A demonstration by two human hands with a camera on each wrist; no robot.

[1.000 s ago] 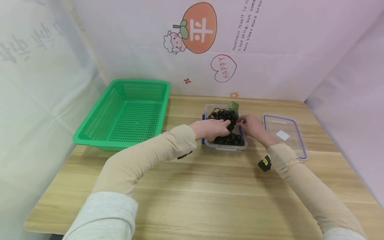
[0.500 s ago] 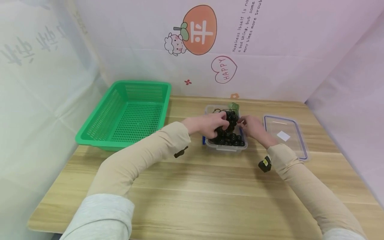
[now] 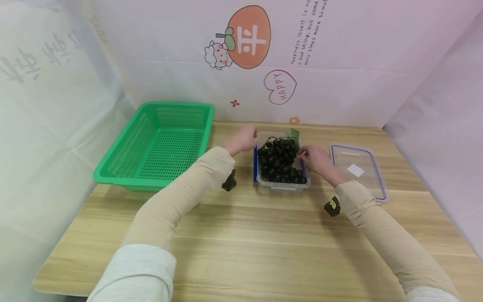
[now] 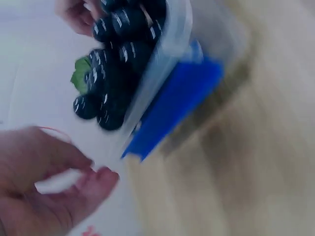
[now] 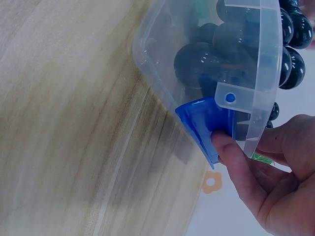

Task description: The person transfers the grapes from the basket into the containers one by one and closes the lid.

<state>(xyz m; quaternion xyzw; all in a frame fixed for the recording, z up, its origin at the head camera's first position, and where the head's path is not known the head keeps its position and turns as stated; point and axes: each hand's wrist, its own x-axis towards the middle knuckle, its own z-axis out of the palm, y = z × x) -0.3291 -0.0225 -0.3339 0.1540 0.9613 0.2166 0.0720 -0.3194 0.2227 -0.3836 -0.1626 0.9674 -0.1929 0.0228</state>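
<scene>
A clear plastic food box with blue side latches stands on the table, filled with a bunch of dark grapes. A green leaf shows at its far end. My left hand is by the box's far left corner. In the left wrist view its thumb and fingers are bent toward each other with nothing between them, apart from the blue latch. My right hand pinches the box's right wall. In the right wrist view, one finger lies against the right latch.
A green slotted basket stands at the left. Right of the box lies its clear lid with a blue seal and a white label. A printed white cloth hangs behind the wooden table.
My left hand has lifted off the grapes and moved left and back to the box's far left corner, uncovering the bunch. The right hand has stayed at the right wall.
</scene>
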